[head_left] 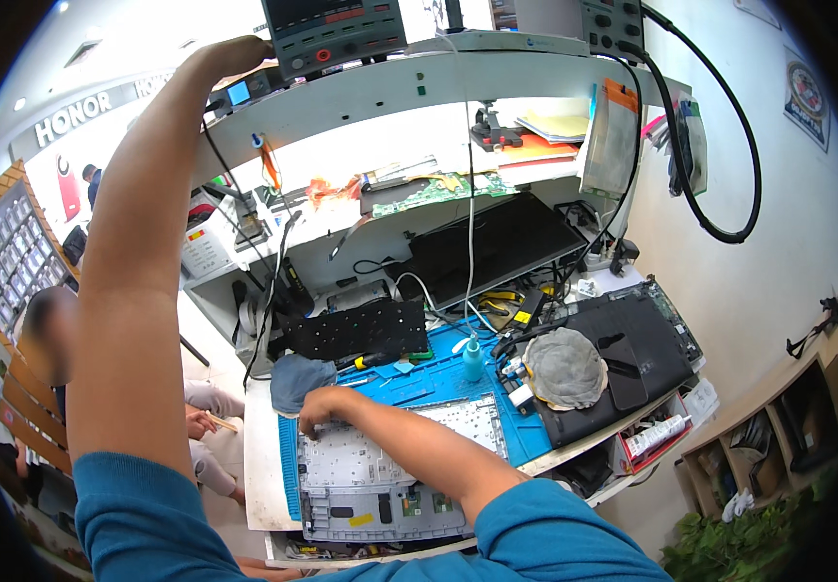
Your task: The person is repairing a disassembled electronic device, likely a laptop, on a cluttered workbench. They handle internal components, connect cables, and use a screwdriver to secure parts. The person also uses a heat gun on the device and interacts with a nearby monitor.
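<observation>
My left arm is raised high, and my left hand (237, 56) reaches the left side of a dark bench instrument (337, 39) with a red-lit display on the top shelf. Its fingers are partly hidden there. Lower down, my right hand (327, 407) is over the upper left corner of a silver laptop chassis (400, 441), fingers bent downward and close together. Whatever they may hold is too small to make out. Beside that hand lies a crumpled grey cloth (301, 380). The chassis rests on a blue work mat (526, 432).
A teal bottle (472, 359) stands behind the chassis. To the right, a grey round cloth pad (566, 369) and a phone (623, 371) lie on a black laptop (666, 335). A black panel (361, 330) and a dark screen (497, 247) lie farther back. Another person sits at left.
</observation>
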Demonstrator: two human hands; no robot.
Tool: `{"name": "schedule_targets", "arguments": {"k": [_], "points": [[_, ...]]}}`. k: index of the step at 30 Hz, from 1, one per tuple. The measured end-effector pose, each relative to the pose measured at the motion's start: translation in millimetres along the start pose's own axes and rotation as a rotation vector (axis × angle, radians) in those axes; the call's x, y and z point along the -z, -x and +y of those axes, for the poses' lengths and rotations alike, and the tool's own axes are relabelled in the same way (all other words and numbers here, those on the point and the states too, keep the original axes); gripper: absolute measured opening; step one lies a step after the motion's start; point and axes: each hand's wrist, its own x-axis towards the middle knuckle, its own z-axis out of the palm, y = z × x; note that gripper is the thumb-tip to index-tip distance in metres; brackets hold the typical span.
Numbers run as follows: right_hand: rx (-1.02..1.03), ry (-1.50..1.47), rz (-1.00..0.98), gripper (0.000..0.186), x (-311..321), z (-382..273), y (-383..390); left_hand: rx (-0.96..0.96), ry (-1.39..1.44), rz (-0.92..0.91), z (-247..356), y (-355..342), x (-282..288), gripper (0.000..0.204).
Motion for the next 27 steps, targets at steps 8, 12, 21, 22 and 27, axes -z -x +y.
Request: {"name": "schedule_targets", "arguments": {"k": [8, 12, 21, 22, 27], "points": [[-0.078, -0.112, -0.013, 0.027, 12.8, -39.9, 43.7, -0.091, 0.097, 0.414, -21.0, 90.6, 24.0, 0.041], [0.049, -0.02, 0.02, 0.03, 6.3, 1.8, 14.9, -0.173, 0.006, 0.8, 11.3, 169.9, 36.0, 0.033], [-0.109, -0.14, 0.002, 0.037, 16.0, -21.7, 47.6, -0.127, 0.876, 0.471, 41.5, 444.6, -111.7, 0.018], [-0.177, -0.092, 0.01, 0.034, 16.4, -32.0, 48.3, 0.008, 1.012, 0.338, 42.3, 467.1, -143.5, 0.018], [-0.189, -0.182, 0.028, 0.035, 14.5, -21.5, 36.9, 0.558, 1.344, -0.082, 39.8, 526.2, -309.0, 0.025]]}}
